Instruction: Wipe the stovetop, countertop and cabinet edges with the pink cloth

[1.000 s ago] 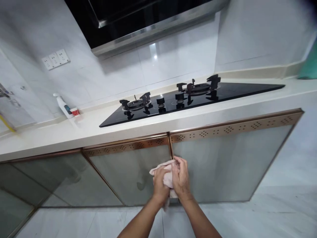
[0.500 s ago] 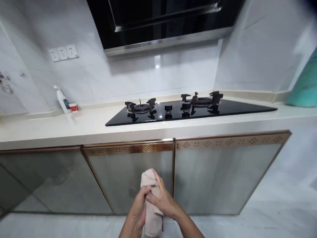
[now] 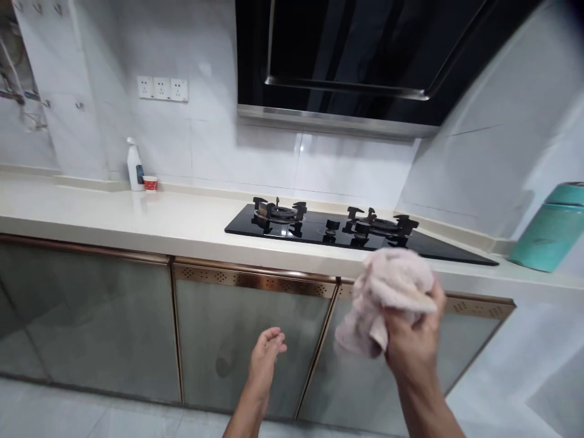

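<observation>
A crumpled pale pink cloth (image 3: pixel 392 286) is bunched in my right hand (image 3: pixel 415 340), raised just in front of the counter edge near the right part of the stove. Its lower folds hang loose and look slightly blurred. My left hand (image 3: pixel 268 353) is apart from the cloth, in front of the middle cabinet door, with loosely bent fingers and nothing in them. Beyond both hands, the black glass gas stove (image 3: pixel 314 234) lies on the white counter, with two burners and two knobs.
A white spray bottle (image 3: pixel 134 165) and a small red cup (image 3: pixel 150 183) stand at the back left of the counter (image 3: pixel 91 213). A teal container (image 3: pixel 550 228) is at the right end. The black range hood (image 3: pixel 347 67) overhangs the stove. Glass-fronted cabinets (image 3: pixel 114 316) run below.
Both hands gripped the cloth together, low in front of the cabinets. Now the left hand has let go, and the right has lifted the cloth up and rightward. The view has shifted.
</observation>
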A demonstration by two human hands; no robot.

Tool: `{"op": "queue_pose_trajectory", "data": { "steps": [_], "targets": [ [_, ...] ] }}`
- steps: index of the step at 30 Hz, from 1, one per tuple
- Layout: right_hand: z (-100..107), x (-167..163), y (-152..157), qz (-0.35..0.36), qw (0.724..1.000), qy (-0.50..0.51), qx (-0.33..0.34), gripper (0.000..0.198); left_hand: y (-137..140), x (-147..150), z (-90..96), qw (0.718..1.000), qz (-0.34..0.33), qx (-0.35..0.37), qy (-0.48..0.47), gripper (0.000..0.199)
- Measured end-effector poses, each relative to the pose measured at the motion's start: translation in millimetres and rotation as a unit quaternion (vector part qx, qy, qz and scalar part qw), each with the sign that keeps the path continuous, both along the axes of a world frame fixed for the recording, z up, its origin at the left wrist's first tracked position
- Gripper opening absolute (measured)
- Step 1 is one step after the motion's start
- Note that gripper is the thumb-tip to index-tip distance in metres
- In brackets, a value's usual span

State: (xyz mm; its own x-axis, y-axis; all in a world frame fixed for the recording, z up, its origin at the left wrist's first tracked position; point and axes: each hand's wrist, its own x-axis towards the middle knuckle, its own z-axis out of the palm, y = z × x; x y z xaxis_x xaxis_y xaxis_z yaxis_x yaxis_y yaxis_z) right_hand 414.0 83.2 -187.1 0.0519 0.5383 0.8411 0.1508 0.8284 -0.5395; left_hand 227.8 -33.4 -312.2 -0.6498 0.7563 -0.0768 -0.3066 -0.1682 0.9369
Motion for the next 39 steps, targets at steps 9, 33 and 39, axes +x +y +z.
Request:
{"op": "queue_pose_trajectory", "data": {
  "steps": [9, 33, 39],
  "targets": [
    [66, -103, 32, -0.142, 0.927, -0.301, 0.172, 0.050, 13, 5, -16.1, 0.999, 0.038, -0.002, -0.004, 0.053],
    [65, -30, 87, -0.060, 0.906, -0.377, 0.184, 0.035, 27, -111, 212.3, 0.567, 0.306, -0.031, 0.764, 0.027],
    [70, 27, 114, -0.178, 0.891, -0.405, 0.096, 0.039, 40, -122, 188.3, 0.542, 0.348, -0.032, 0.764, 0.035]
  ]
}}
